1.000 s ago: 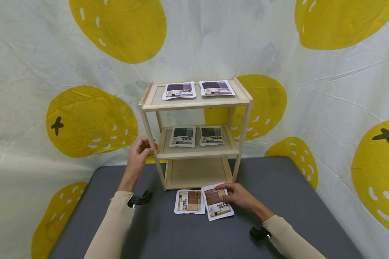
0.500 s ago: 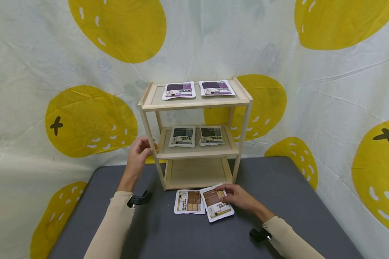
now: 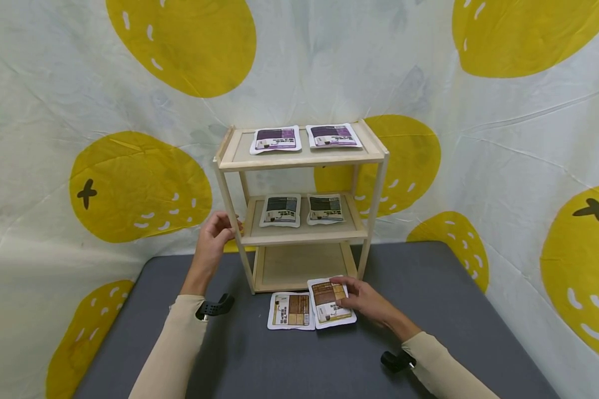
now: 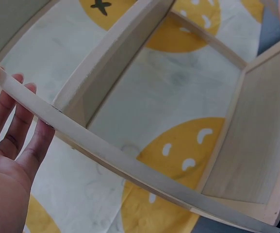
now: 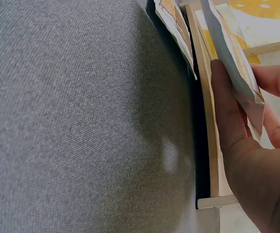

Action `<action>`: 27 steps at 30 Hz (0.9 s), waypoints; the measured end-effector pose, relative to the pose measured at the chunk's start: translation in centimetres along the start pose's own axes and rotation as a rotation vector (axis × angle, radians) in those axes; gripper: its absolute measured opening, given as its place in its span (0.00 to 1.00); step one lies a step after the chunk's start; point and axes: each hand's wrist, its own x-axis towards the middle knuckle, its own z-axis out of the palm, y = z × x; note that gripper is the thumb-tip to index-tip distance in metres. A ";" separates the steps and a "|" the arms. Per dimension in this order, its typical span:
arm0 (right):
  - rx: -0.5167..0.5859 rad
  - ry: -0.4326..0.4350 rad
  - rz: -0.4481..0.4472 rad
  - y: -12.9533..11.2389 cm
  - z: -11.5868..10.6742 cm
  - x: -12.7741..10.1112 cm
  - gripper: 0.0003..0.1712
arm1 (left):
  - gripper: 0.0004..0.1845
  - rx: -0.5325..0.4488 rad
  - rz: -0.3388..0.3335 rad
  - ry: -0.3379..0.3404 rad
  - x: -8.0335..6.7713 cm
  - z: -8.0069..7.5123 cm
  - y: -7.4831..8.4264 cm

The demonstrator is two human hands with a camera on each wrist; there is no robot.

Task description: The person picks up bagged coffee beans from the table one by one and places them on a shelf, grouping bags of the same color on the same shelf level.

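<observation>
My left hand grips the left front post of a small wooden three-tier shelf, at about middle-tier height. In the left wrist view, the thumb lies on one side of the post and the fingers on the other. Between thumb and fingers, my right hand pinches the right edge of a white pouch with a brown label. The right wrist view shows this pouch raised off the table, in front of the bottom tier. A similar brown-labelled pouch lies on the table just left of it.
Two purple-labelled pouches lie on the top tier. On the middle tier are two dark-labelled pouches. The shelf stands on a grey cloth-covered table, with a fruit-patterned curtain behind.
My right hand has lifted the brown-labelled pouch slightly and moved it toward the shelf, turning it straighter. My left hand stays on the post.
</observation>
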 end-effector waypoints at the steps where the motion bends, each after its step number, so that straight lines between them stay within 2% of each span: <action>1: 0.001 0.004 -0.005 -0.1 0.0 0.0 0.36 | 0.12 0.002 -0.001 -0.001 0.0 0.0 0.0; 6: -0.023 0.042 -0.033 -0.4 0.2 0.2 0.33 | 0.11 0.013 -0.003 -0.001 0.0 -0.1 0.0; 11: -0.053 0.105 -0.018 -0.5 0.3 0.7 0.32 | 0.11 0.012 -0.001 -0.005 0.0 -0.1 0.1; 19: -0.090 0.236 -0.042 -1.5 0.7 2.2 0.35 | 0.12 0.018 -0.005 -0.007 0.0 -0.1 0.1; 27: -0.149 0.259 -0.074 -2.5 0.7 3.8 0.37 | 0.13 0.000 -0.010 -0.004 0.0 0.0 0.1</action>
